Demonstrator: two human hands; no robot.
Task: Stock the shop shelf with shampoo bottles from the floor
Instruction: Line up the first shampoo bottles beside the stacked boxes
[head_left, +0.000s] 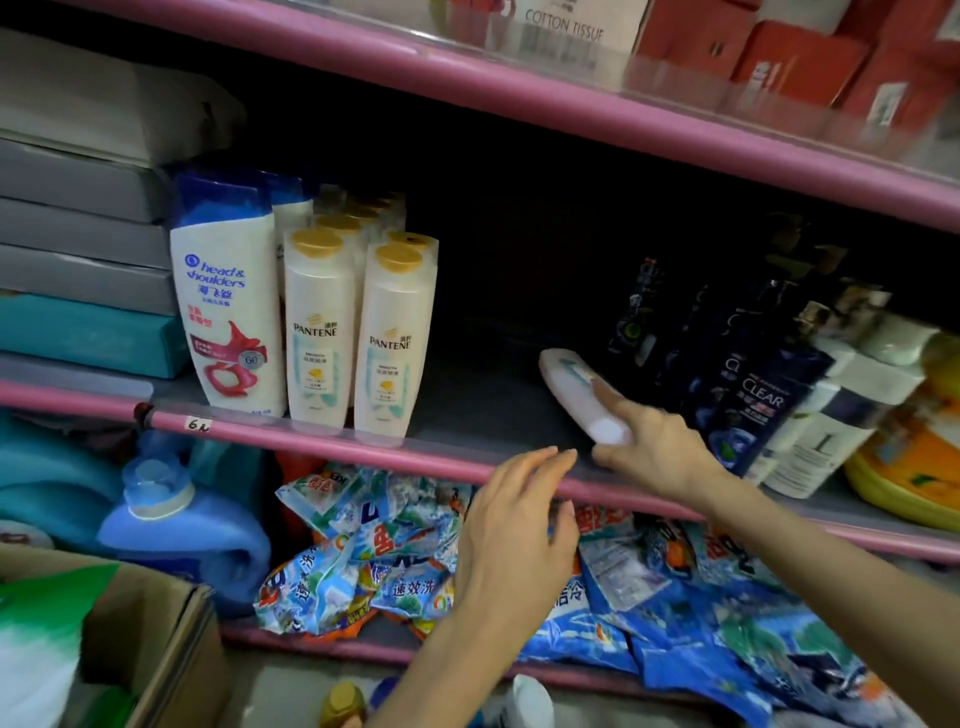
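The right hand is gripping a white shampoo bottle by its cap end, fingers curled round it, and the bottle is lying tilted over the grey middle shelf, its base pointing into the dark gap. A pale teal label is showing on its rounded white body. The left hand is hovering open, fingers relaxed, at the shelf's pink front edge. Gold-capped Pantene bottles are standing to the left, dark Clear bottles to the right
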